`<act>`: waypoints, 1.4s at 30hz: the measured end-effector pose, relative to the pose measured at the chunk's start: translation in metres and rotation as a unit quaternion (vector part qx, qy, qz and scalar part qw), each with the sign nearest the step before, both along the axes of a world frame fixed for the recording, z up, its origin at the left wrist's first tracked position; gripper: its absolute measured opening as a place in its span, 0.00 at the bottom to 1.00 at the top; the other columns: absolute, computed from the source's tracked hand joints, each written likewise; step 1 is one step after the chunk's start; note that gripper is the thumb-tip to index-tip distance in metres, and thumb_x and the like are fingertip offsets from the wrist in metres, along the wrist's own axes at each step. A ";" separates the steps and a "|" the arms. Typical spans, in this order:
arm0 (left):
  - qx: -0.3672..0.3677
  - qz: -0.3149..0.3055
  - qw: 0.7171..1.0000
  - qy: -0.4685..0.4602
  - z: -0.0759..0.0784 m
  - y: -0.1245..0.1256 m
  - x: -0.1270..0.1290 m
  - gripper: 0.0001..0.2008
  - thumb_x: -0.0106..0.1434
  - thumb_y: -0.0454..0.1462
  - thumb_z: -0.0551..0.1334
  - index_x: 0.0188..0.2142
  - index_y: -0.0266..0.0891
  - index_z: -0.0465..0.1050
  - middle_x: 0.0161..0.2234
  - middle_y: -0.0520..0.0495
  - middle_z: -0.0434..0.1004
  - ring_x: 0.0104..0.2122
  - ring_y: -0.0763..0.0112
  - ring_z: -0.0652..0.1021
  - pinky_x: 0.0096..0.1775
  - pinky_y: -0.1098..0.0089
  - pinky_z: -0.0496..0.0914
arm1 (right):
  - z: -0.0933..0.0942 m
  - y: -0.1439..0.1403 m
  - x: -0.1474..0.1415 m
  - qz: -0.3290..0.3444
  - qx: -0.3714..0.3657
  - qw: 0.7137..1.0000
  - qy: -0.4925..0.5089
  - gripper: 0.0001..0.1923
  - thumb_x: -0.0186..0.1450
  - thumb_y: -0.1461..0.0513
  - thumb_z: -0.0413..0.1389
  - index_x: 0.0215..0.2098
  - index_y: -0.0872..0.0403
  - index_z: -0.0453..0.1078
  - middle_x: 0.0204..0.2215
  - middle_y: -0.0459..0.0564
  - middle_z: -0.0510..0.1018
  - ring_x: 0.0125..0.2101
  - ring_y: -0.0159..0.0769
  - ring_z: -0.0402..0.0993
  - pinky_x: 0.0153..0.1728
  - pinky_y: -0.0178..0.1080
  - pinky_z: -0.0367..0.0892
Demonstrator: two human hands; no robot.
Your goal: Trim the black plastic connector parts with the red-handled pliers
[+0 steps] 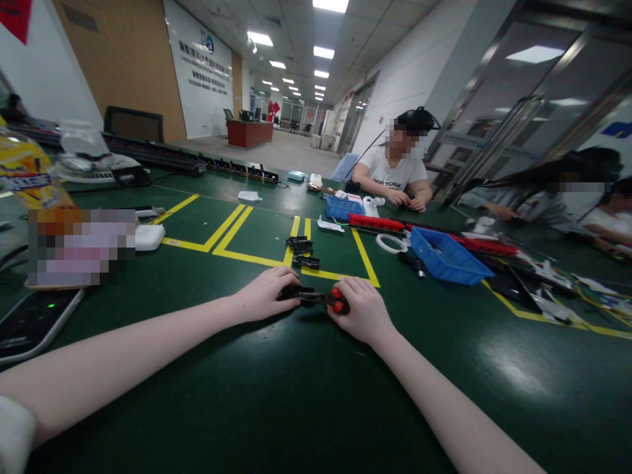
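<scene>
My right hand [363, 309] is closed around the red handles of a pair of pliers [338, 300], whose dark metal jaws point left. My left hand [269, 294] pinches a small black part [290, 291], its far end meeting the jaws. Whether the jaws grip the part or only touch it is too small to tell. Just beyond both hands, several similar black pieces [300, 245] lie in a loose pile on the green table [276, 395], across yellow tape lines.
A blue bin [447, 257] stands to the right, beside a white tape roll [392, 243] and a long red strip [378, 222]. Farther back sits a smaller blue bin [338, 208]. At left are a drink bottle [37, 174] and a white box [149, 237]. A co-worker [395, 168] sits across the table.
</scene>
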State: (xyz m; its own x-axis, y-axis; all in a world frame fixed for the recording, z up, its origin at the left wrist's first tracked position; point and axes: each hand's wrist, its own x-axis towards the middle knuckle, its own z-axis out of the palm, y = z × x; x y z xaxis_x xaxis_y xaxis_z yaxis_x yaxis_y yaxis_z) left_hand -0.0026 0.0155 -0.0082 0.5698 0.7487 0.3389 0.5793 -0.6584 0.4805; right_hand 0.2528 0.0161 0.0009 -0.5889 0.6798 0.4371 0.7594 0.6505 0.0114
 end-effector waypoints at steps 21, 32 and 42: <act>0.057 -0.087 0.993 0.048 0.007 -0.009 0.003 0.19 0.59 0.43 0.68 0.47 0.40 0.69 0.41 0.48 0.75 0.42 0.63 0.74 0.51 0.62 0.63 | 0.000 0.000 -0.001 0.015 0.009 1.000 -0.016 0.12 0.56 0.61 0.59 0.39 0.55 0.68 0.37 0.54 0.76 0.40 0.45 0.71 0.43 0.43 0.64; 0.050 -0.100 0.993 0.043 0.009 -0.009 0.003 0.16 0.63 0.45 0.64 0.47 0.40 0.69 0.41 0.47 0.74 0.42 0.63 0.74 0.50 0.62 0.63 | -0.001 0.001 0.001 0.027 0.033 0.999 -0.005 0.12 0.57 0.60 0.59 0.39 0.55 0.69 0.37 0.54 0.76 0.40 0.45 0.71 0.43 0.44 0.64; 0.037 -0.106 0.993 0.046 0.010 -0.009 0.003 0.15 0.64 0.46 0.63 0.46 0.39 0.70 0.41 0.46 0.76 0.43 0.62 0.75 0.51 0.61 0.63 | 0.000 0.000 0.002 0.024 0.054 0.998 0.002 0.12 0.56 0.61 0.59 0.39 0.55 0.69 0.37 0.55 0.76 0.39 0.45 0.71 0.42 0.44 0.65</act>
State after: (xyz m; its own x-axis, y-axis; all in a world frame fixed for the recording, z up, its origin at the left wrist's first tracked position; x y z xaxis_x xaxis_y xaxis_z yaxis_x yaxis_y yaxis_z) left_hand 0.0003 0.0068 0.0015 0.7437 0.5832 0.3267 0.4629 -0.8019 0.3778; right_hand 0.2545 0.0157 0.0004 -0.6174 0.6000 0.5088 0.7281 0.6807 0.0807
